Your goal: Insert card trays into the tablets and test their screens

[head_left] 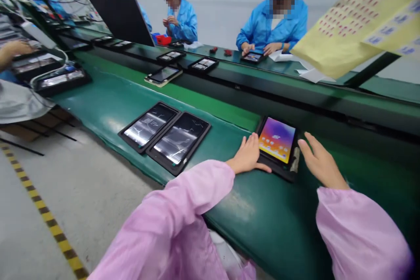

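Note:
A tablet (pixel 277 140) with a lit purple and orange home screen lies in a black tray (pixel 278 169) on the green bench. At the tray's left edge is my left hand (pixel 247 155), its fingers stretched out and thumb apart along the near left corner. My right hand (pixel 320 159) hovers just off the right side, fingers extended and holding nothing. Further left on the bench, two dark-screened tablets, one on the left (pixel 151 124) and one on the right (pixel 181 139), lie side by side in black trays.
Beyond the bench runs a green conveyor belt (pixel 197 98) with another tablet (pixel 164 74) on its far side. Two co-workers in blue (pixel 274 30) sit opposite. A yellow printed sheet (pixel 354 22) hangs at upper right. A monitor (pixel 121 17) stands upper left, near a co-worker's hand (pixel 15 50).

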`<state>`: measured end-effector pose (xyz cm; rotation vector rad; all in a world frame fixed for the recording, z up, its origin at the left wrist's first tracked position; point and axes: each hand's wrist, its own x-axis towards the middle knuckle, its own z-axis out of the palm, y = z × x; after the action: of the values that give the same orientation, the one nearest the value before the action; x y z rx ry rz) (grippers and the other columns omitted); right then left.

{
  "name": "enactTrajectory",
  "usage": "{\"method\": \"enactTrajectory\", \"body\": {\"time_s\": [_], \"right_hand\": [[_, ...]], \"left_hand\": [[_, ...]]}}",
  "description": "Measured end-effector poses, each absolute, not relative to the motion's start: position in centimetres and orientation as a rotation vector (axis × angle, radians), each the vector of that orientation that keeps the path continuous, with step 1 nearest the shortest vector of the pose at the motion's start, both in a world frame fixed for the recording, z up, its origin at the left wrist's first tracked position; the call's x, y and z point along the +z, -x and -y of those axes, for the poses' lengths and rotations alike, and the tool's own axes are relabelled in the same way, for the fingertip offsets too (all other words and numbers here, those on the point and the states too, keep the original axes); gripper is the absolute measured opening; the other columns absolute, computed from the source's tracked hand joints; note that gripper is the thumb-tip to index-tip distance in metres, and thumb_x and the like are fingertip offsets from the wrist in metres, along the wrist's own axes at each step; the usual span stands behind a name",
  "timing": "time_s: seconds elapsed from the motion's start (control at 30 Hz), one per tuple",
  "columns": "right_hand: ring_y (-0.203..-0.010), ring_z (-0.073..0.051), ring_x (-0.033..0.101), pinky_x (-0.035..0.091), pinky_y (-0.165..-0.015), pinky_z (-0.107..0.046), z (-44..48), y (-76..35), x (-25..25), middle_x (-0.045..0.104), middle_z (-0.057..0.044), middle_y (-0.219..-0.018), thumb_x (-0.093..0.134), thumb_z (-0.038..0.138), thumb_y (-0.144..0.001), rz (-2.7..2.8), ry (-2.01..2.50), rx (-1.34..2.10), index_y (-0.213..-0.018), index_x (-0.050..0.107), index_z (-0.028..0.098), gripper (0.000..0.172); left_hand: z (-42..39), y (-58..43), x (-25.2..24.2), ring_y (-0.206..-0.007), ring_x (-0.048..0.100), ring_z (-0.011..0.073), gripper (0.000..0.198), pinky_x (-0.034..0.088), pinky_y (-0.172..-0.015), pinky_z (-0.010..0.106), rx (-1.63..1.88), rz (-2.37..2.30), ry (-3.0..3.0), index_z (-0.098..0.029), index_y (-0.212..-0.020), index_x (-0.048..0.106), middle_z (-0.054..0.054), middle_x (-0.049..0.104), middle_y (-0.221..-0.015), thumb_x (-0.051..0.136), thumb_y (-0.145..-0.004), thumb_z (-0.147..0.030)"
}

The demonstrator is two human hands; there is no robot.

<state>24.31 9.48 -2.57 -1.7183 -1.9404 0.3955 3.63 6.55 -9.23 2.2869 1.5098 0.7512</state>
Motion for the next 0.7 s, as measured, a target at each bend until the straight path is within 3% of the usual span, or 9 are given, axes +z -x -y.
{"method": "enactTrajectory", "body": {"time_s": [0.2,0.37,0.47,0.53,0.63,0.7], "right_hand": [[-0.141,-0.025,0.036,0.027,-0.116,-0.039,-4.6,-22.9,-1.9,0.044,-0.013,-0.149,0.032,0.063,-0.09,1.806,1.659,0.322,-0.141,0.046,0.016,0.071],[-0.137,-0.027,0.042,0.031,-0.114,-0.045,-1.5,-21.2,-2.1,0.047,-0.01,-0.146,0.033,0.06,-0.09,1.69,1.644,0.277,-0.136,0.052,0.021,0.063],[-0.134,-0.03,0.046,0.034,-0.112,-0.05,0.7,-19.9,-3.7,0.052,-0.014,-0.142,0.033,0.061,-0.09,1.704,1.597,0.313,-0.13,0.056,0.017,0.064],[-0.129,-0.031,0.05,0.038,-0.109,-0.051,2.6,-17.6,-5.3,0.057,-0.016,-0.135,0.035,0.06,-0.09,1.761,1.558,0.373,-0.126,0.058,0.015,0.062],[-0.114,-0.032,0.059,0.046,-0.099,-0.052,5.6,-11.1,-7.5,0.065,-0.017,-0.119,0.038,0.055,-0.092,1.908,1.486,0.471,-0.122,0.059,0.014,0.055],[-0.111,-0.031,0.06,0.049,-0.095,-0.05,7.1,-5.5,-8.2,0.064,-0.017,-0.12,0.035,0.048,-0.096,2.001,1.42,0.515,-0.13,0.054,0.014,0.051]], "left_hand": [[-17.7,-8.5,-7.3,-0.144,0.028,0.0294,0.109,0.017,-0.121,0.042,0.726,-1.695,-2.15,-0.006,-0.151,0.02,0.024,0.028,-0.153,0.072,-0.07,-0.057],[-18.2,-9.8,-3.2,-0.142,0.032,0.0338,0.095,0.023,-0.118,0.041,0.694,-1.826,-2.154,-0.004,-0.147,0.031,0.028,0.029,-0.151,0.055,-0.08,-0.066],[-15.7,-4.1,0.4,-0.129,0.048,0.0328,0.081,0.031,-0.111,0.044,0.628,-1.887,-2.388,-0.002,-0.131,0.051,0.027,0.048,-0.136,0.042,-0.085,-0.068],[-13.1,2.6,2.1,-0.109,0.059,0.0311,0.071,0.04,-0.099,0.044,0.581,-1.934,-2.406,-0.002,-0.106,0.065,0.023,0.063,-0.109,0.043,-0.085,-0.067],[-7.3,14.1,2.4,-0.105,0.057,0.0352,0.057,0.043,-0.089,0.047,0.466,-2.31,-2.219,0.0,-0.091,0.067,0.025,0.062,-0.099,0.045,-0.092,-0.053],[-2.5,20.6,1.0,-0.101,0.057,0.0353,0.049,0.043,-0.088,0.05,0.386,-2.448,-2.127,-0.001,-0.087,0.067,0.024,0.061,-0.095,0.044,-0.094,-0.044]]}}
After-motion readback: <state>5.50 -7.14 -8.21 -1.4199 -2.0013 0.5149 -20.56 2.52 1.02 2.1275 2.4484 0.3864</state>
